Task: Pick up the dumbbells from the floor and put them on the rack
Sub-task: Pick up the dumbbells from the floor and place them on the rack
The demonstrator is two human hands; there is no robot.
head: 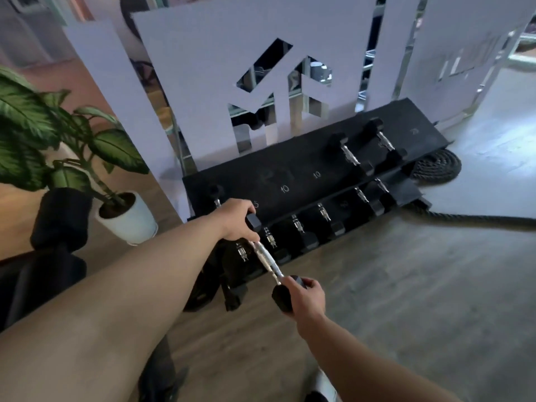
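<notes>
A black hex dumbbell with a chrome handle (pixel 268 261) is held in the air at the left front of the black two-tier rack (pixel 290 166). My left hand (pixel 236 220) grips its far head, over the upper shelf's left end. My right hand (pixel 304 295) grips its near head, lower and closer to me. Another small dumbbell (pixel 216 197) lies on the upper shelf just left of my left hand. Two dumbbells (pixel 351 153) rest at the upper shelf's right. Several dumbbells (pixel 323 213) line the lower shelf.
A potted plant in a white pot (pixel 127 220) stands left of the rack. A black padded bench or seat (pixel 62 216) is at the far left. A coiled battle rope (pixel 438 166) lies right of the rack on the floor. A mirrored wall panel rises behind.
</notes>
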